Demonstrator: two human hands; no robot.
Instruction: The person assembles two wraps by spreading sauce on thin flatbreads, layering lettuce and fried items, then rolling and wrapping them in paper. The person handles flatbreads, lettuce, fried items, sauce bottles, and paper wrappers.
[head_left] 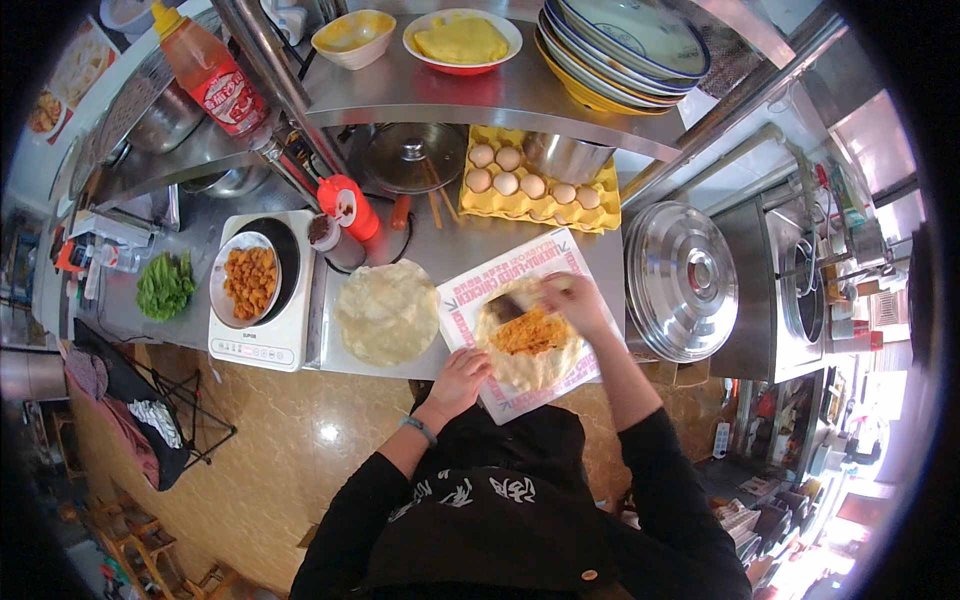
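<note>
Work looks about partway: a flatbread [540, 376] lies open on printed paper [460, 320], an orange filling [530, 335] already on it, its sides not folded over. A second flatbread [385, 312], left of the left fingers, is bare, so filling it may be left to do.

The left hand [466, 375] rests at the first flatbread's near-left edge, fingers close together; whether they pinch anything, I cannot tell. The right hand [578, 303] is blurred over its far-right part, fingers curled in; I cannot tell what they hold, if anything.

The bench [440, 255] is grey metal. Farther left of the fingers are a white hot plate [260, 345], orange chunks [250, 283] and lettuce [165, 285]. Beyond the fingers sit eggs [506, 184]; to their right, a large steel lid [685, 280]. Behind the bench's near edge spreads a shiny tan floor [330, 450].
</note>
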